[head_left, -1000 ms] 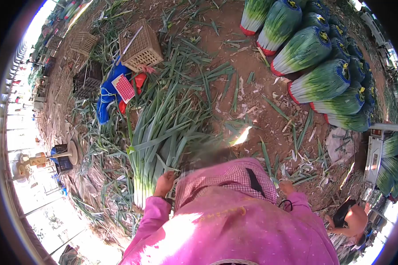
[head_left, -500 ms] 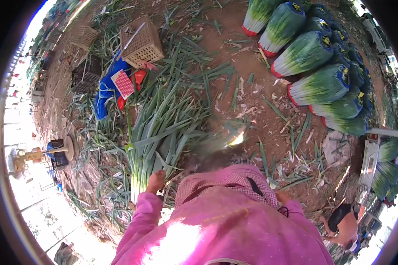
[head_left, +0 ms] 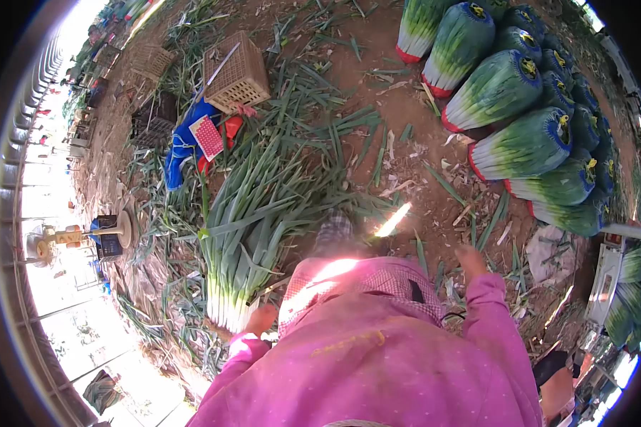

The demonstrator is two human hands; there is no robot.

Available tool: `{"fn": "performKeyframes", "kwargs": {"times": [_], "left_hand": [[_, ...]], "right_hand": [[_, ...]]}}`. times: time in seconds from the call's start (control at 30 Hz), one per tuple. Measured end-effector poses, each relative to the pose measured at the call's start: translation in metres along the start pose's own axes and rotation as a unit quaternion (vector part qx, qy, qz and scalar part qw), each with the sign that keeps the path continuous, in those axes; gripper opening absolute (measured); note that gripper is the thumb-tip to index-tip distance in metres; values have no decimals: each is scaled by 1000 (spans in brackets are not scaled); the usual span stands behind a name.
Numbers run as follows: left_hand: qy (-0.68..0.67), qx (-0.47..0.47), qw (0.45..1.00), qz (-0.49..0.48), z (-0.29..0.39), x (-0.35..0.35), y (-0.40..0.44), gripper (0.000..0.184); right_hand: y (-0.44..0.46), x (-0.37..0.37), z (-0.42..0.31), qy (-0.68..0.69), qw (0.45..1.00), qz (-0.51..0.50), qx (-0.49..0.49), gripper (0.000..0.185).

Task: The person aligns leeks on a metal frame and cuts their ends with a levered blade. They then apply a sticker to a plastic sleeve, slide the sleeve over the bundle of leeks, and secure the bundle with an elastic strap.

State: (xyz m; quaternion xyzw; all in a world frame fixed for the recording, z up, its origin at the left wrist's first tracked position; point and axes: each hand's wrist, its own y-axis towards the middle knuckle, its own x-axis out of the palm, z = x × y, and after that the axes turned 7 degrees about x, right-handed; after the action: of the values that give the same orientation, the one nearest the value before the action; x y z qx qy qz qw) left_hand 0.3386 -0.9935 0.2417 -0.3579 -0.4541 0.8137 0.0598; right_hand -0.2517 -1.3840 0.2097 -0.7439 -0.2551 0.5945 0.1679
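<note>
My left hand (head_left: 262, 320) hangs low beside the white stalk ends of a large pile of leeks (head_left: 246, 228). Its fingers are small and unclear, and I cannot make out anything in them. The leeks lie on the ground with their green leaves fanned away from me. Out to the right, over the bare soil, is my right hand (head_left: 470, 262). It is blurred, its fingers cannot be told apart, and no object shows in it. A checked shoe or trouser leg (head_left: 335, 231) appears blurred below my pink top.
Several big leek bundles (head_left: 495, 89) with red bands stand at upper right. A tan plastic crate (head_left: 238, 75), blue cloth (head_left: 181, 146) and red-patterned packet (head_left: 206, 137) lie beyond the pile. A fan (head_left: 117, 229) is at left. Another person (head_left: 557, 391) is at lower right.
My left hand has moved down, nearer my body, along the leek pile. My right hand has swung forward from beside my waist. A checked shoe or leg has come into sight.
</note>
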Motion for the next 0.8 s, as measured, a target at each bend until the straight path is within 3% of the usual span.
{"fn": "performKeyframes", "kwargs": {"times": [0.03,0.1,0.23,0.3,0.33,0.37,0.5,0.57,0.63,0.7,0.77,0.8], "left_hand": [[22,11,999,-26,13,-1,-5,32],[24,22,999,-33,19,-3,-5,34],[72,84,993,-38,27,-30,47,38],[113,50,992,-23,85,-78,67,33],[127,127,984,-23,89,-110,106,31],[33,153,987,49,100,-128,114,30],[-59,159,981,97,112,-186,145,30],[-58,116,988,82,94,-203,151,31],[1,80,993,84,76,-215,155,31],[10,74,993,87,45,-211,168,30],[17,51,995,83,25,-207,176,30],[-14,46,994,98,19,-203,176,30]], "right_hand": [[2,-32,-49,143,986,77,24,33],[11,-57,-94,331,942,57,-2,36],[-9,-63,-118,292,950,84,-68,33],[-35,-54,-109,234,967,74,-65,31],[-52,-28,-91,165,980,96,-49,30],[-71,13,-59,101,987,116,-36,30],[-126,52,-46,-48,978,-175,100,31],[-145,92,-33,-92,986,-127,58,27],[-138,109,-28,0,984,-178,8,27],[-111,109,-23,119,974,-186,46,29],[-81,112,-30,273,936,-144,167,37],[-67,45,-80,95,983,-131,81,36]]}}
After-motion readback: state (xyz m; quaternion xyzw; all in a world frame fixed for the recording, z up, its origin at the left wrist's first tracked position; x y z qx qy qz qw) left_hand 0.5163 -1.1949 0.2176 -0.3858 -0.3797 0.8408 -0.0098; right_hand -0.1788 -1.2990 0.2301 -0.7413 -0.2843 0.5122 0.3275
